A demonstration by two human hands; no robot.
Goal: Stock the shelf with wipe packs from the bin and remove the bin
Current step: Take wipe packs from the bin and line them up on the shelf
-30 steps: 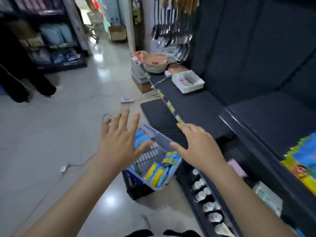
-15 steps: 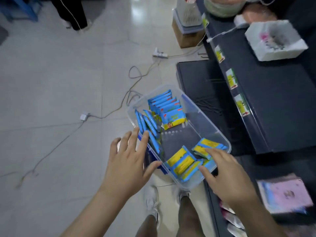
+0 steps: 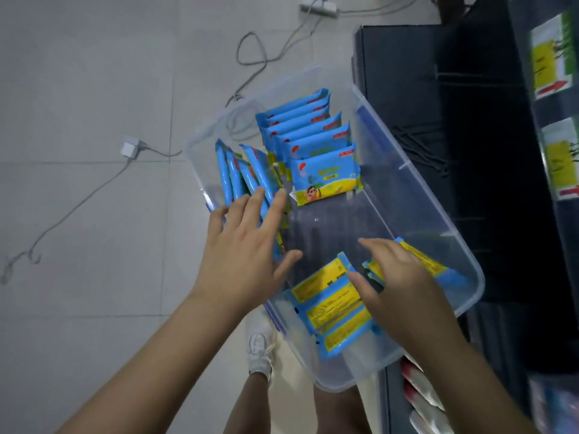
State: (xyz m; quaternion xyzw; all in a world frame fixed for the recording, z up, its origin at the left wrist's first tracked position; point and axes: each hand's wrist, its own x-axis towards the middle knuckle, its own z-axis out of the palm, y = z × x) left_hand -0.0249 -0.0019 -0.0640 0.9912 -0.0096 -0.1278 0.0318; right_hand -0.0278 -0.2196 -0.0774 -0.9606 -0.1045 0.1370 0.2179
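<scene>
Head view: clear bin (image 3: pixel 410 198) at centre, just beside the dark shelf (image 3: pixel 470 120) at 3 o'clock. Wipe packs lie inside it: an upright row (image 3: pixel 313 136) at 12 o'clock, packs on edge (image 3: pixel 238 177) at 9 o'clock, flat packs (image 3: pixel 332 308) at 6 o'clock. Left hand (image 3: pixel 247 255), fingers straight and spread, is over the packs on edge and holds nothing. Right hand (image 3: pixel 404 283), fingers loosely extended, is over the flat packs; whether it touches them cannot be told.

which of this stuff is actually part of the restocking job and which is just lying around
Part of the job:
clear bin
wipe packs inside it
dark shelf beside the bin
left hand, at the upright packs
right hand, at the flat packs

Just lying about:
floor cable
white plug adapter
power strip
</scene>
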